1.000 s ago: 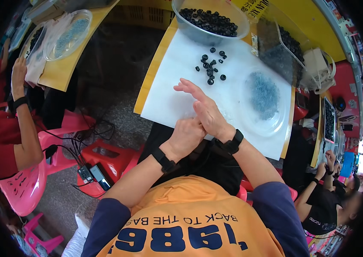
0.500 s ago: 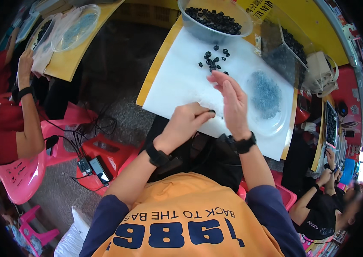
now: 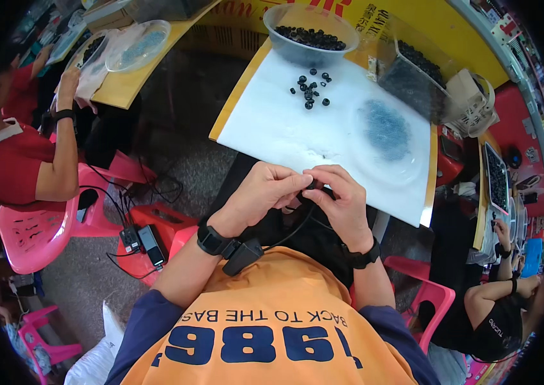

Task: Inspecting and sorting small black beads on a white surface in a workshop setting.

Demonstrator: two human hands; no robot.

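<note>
In front of my body, just off the table's near edge, my left hand (image 3: 262,194) and my right hand (image 3: 344,202) meet fingertip to fingertip. Between them they pinch a small black part (image 3: 312,184), mostly covered by the fingers. On the white table sheet (image 3: 265,122) lies a loose group of small black parts (image 3: 309,96), some round with a hole. To its right, a clear round tray (image 3: 407,168) holds a heap of fine blue-grey pieces (image 3: 385,131), too small to make out.
A clear bowl (image 3: 278,40) of black parts stands at the table's far edge. Beside it are a clear bin (image 3: 407,86) with more black parts and a white bag (image 3: 471,106). Co-workers sit left and right. Cables and a device (image 3: 151,247) rest on a red stool.
My right hand has come down from over the table and closed on the black part at my left fingertips. Both hands are now nearer my body.
</note>
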